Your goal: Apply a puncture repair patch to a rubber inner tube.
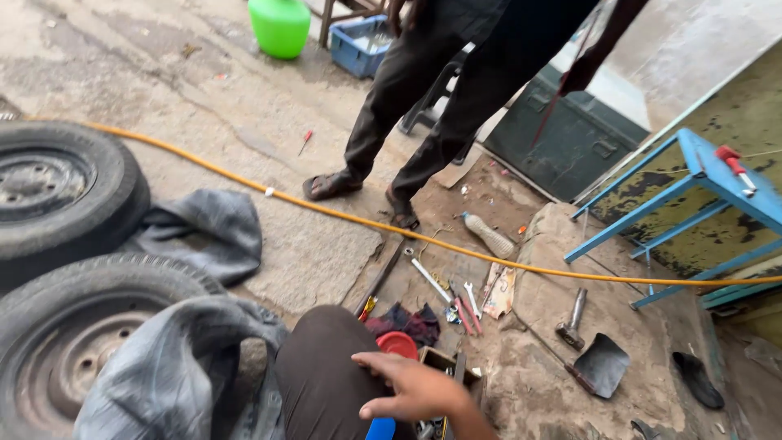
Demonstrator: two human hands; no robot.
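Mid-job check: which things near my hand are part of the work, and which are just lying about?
In hand or close by:
right hand resting on the knee
inner tube draped over the near tyre
red lid
small tool box
spanners

Lying about:
hammer
metal scoop
yellow hose
green can
blue stand

Cracked concrete floor (pixel 204 90) in daylight. Behind it, a blue metal table (pixel 717 175) against a peeling yellow-green wall (pixel 733 122). Left of that table, a dark green cabinet (pixel 570 138).
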